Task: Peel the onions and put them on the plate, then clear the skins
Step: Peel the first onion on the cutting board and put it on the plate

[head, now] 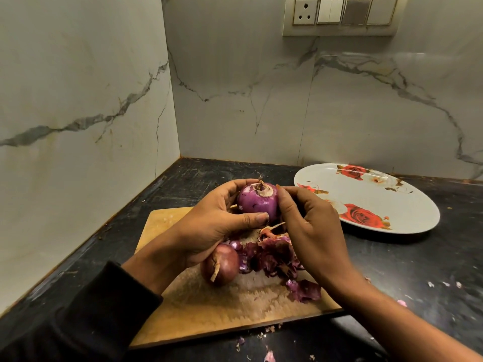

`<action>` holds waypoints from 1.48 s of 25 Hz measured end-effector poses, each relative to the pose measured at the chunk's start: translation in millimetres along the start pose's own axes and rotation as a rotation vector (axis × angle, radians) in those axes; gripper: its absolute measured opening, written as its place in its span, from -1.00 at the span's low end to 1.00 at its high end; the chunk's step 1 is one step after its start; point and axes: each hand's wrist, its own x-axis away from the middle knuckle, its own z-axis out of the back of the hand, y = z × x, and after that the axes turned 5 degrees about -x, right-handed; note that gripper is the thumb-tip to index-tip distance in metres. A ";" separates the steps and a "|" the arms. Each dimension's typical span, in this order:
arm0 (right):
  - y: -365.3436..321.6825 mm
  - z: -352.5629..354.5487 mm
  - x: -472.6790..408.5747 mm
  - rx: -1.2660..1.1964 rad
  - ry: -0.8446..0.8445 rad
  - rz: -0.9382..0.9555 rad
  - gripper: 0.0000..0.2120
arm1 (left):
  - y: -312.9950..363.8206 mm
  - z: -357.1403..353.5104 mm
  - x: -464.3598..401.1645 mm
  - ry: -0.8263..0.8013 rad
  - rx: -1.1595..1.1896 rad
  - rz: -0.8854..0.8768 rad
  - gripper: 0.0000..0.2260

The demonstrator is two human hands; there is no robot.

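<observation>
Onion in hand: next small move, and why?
Probably pull off the dry tan skin left around the stem end. The left hand grips the onion, mostly shiny purple, with a papery cap on top; the right hand has its fingertips at that cap. The plate holds no onion yet, and an unpeeled onion waits on the cutting board.

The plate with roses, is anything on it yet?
No onions show on the plate. The right hand covers its near-left edge, so that bit stays hidden.
</observation>
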 end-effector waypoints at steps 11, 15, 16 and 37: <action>3.1 6.3 -2.6 -0.069 0.046 -0.075 -0.83 | -0.2 1.9 -1.1 0.002 -0.017 0.032 -0.43; 4.0 5.7 -2.7 -0.190 0.031 -0.152 -0.84 | 0.4 2.1 -1.0 -0.007 0.039 0.061 -0.41; 4.2 5.6 -2.7 -0.213 0.028 -0.165 -0.85 | 0.7 1.7 -0.8 -0.004 0.037 0.064 -0.41; 1.7 7.8 -2.8 -0.159 -0.047 -0.147 -0.84 | 8.9 -3.1 2.0 0.089 0.133 0.123 -0.54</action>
